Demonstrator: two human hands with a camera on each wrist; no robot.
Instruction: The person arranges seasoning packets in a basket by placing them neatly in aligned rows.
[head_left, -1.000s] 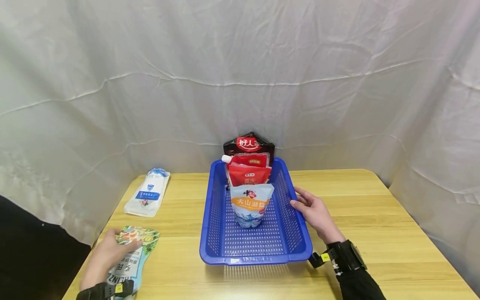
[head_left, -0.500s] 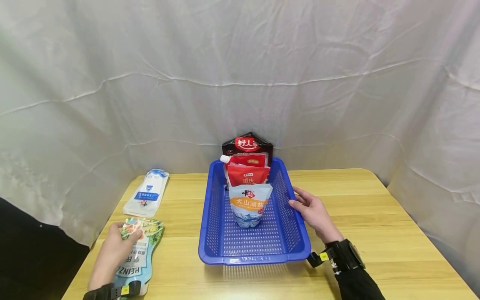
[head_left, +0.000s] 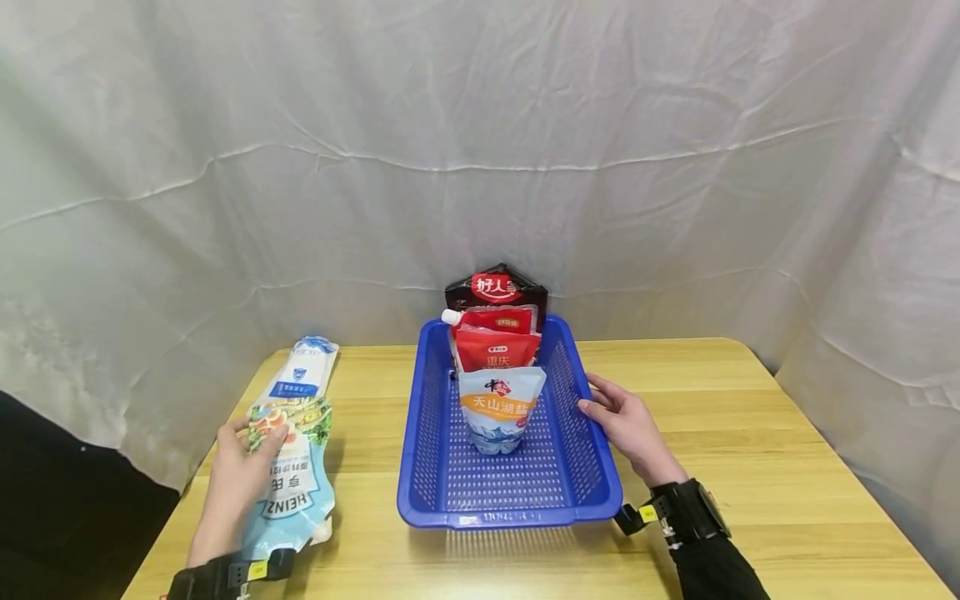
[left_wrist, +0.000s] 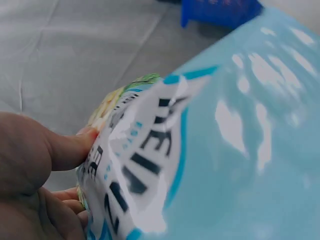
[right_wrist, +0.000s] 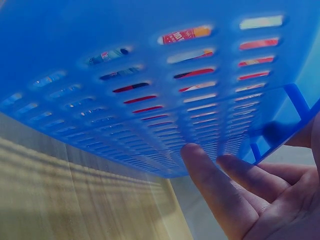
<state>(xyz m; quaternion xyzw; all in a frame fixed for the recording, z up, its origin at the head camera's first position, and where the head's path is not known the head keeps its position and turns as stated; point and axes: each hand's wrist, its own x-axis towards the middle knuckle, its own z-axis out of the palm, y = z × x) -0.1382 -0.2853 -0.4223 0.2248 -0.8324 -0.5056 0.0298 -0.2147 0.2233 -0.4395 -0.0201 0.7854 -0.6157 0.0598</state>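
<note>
In the head view, my left hand (head_left: pixel 236 483) pinches the top end of a light blue Heinz pouch (head_left: pixel 296 487) over the table's left side, thumb on the printed face. The pouch is tilted, its capped spout pointing towards me. The left wrist view shows the thumb (left_wrist: pixel 70 150) on this pouch and its blue face close up. My right hand (head_left: pixel 630 429) holds the right rim of a blue plastic basket (head_left: pixel 510 496). In the right wrist view, fingers (right_wrist: pixel 210 185) lie under that rim against the slotted wall.
Inside the basket, a salt pouch (head_left: pixel 498 412) stands in front of red pouches (head_left: pixel 495 346) and a black pouch (head_left: pixel 468 296). A white-and-blue packet (head_left: pixel 307 367) lies at the back left of the wooden table (head_left: pixel 720 433). Grey cloth (head_left: pixel 480 208) hangs behind.
My left hand has lifted the Heinz pouch off the table and moved it forward, where it now overlaps the white packet. The right hand and basket have stayed almost still.
</note>
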